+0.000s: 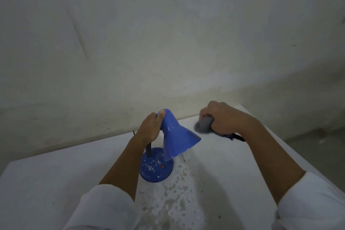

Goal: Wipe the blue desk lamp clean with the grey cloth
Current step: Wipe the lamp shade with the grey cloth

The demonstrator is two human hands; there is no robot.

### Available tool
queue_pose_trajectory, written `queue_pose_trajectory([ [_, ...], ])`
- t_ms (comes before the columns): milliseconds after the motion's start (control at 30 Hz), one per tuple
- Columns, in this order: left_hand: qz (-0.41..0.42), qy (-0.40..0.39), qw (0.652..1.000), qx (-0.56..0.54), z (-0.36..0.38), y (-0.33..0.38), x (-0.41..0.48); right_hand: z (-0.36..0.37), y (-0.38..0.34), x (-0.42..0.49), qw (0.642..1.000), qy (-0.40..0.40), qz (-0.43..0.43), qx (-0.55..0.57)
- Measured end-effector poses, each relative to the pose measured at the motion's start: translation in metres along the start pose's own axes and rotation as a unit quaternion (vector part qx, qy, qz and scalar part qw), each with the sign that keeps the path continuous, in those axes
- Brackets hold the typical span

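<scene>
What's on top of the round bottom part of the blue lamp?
White specks and a small red switch sit on the lamp base. The dark neck rises from it. The shade hides the far edge.

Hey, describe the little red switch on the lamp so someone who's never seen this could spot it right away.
Start at the white table and find the blue desk lamp that the left hand grips near the top of its shade. Drop to its round blue base, speckled with white flecks. The red switch sits on the base's right side, the only red spot there.

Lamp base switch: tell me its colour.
Red, on the blue base; switch shows in the head view.
</scene>
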State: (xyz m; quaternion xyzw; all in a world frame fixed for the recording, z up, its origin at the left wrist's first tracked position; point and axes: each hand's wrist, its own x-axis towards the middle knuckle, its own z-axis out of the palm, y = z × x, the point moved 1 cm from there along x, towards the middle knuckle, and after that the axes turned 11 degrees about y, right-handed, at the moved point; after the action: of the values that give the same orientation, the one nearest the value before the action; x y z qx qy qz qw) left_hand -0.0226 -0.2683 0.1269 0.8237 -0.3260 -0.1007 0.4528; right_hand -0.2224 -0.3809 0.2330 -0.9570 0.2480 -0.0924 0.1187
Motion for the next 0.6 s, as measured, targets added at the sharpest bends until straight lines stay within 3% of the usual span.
queue_pose_trajectory([
  [100, 0.01, 0.004, 1.0, 0.013, 0.0, 0.003, -0.002, 0.027, -0.008, 0.005, 0.993, 0.088, 0.0, 0.078],
  [233, 0.012, 0.012, 1.0, 0.01, -0.004, 0.003, -0.002, 0.081, -0.013, 0.004, 0.988, 0.073, -0.004, 0.138],
  [400, 0.018, 0.007, 1.0, 0.017, -0.001, 0.006, -0.004, 0.107, 0.015, 0.01, 0.946, 0.066, 0.077, 0.308],
  [533, -0.008, 0.014, 1.0, 0.014, -0.005, 0.003, -0.003, 0.102, 0.045, 0.01, 0.977, -0.024, 0.131, 0.165],
  [600, -0.005, 0.013, 1.0, 0.019, -0.003, 0.004, -0.003, 0.096, 0.054, 0.015, 0.972, 0.008, 0.165, 0.164],
])
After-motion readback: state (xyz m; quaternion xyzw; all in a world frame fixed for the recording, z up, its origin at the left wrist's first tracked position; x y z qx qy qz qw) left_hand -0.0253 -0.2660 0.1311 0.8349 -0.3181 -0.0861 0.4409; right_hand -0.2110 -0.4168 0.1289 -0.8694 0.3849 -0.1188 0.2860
